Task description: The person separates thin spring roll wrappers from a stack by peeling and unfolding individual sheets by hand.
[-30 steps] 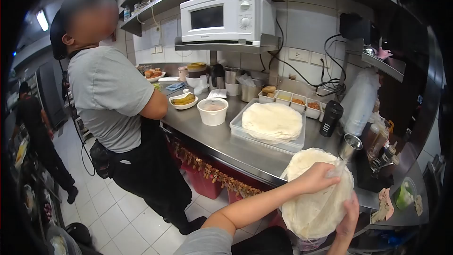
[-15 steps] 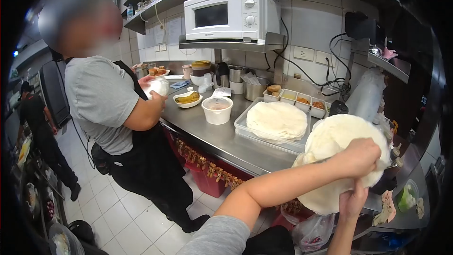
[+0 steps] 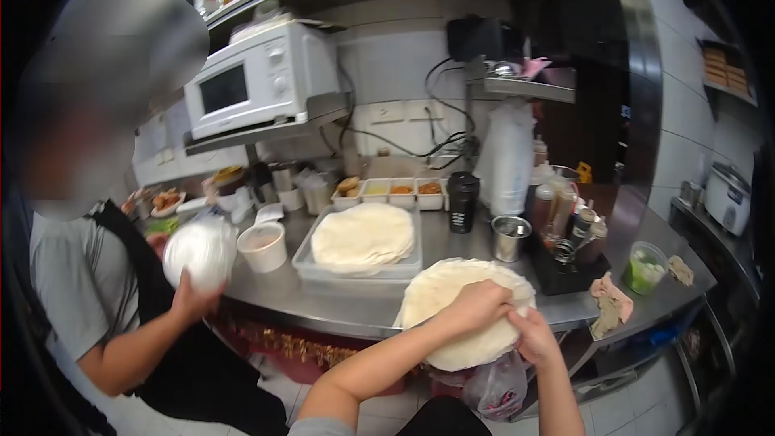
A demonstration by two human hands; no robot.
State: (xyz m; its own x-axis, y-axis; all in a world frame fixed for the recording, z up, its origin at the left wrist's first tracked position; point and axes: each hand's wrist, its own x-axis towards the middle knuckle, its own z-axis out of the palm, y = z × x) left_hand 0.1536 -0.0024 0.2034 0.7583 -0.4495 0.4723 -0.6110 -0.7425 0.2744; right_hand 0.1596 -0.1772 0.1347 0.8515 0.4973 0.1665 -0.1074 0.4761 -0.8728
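Observation:
A stack of thin, round, pale flatbreads [image 3: 436, 291] is held in front of me, over the front edge of the steel counter. My left hand [image 3: 478, 307] reaches across its top, fingers pinched at the right rim. My right hand [image 3: 536, 337] grips the same rim from the right side, thumb up, close to the left hand. How many layers each hand holds is hidden. Behind the left part of the stack, a second flatbread pile [image 3: 363, 234] lies in a clear plastic tray [image 3: 355, 269].
A co-worker [image 3: 89, 299] at left holds a round white bundle [image 3: 200, 254]. On the counter are a white tub [image 3: 262, 247], small topping containers [image 3: 402, 200], a black tumbler [image 3: 462, 202], a metal cup [image 3: 511, 238], sauce bottles [image 3: 553, 210], a cloth [image 3: 611, 304] and a green-filled cup [image 3: 646, 266].
My view has swung right, bringing more of the counter's right end into sight. Both hands remain at the stack's rim, which now lies flatter. The co-worker's white bundle appears nearer.

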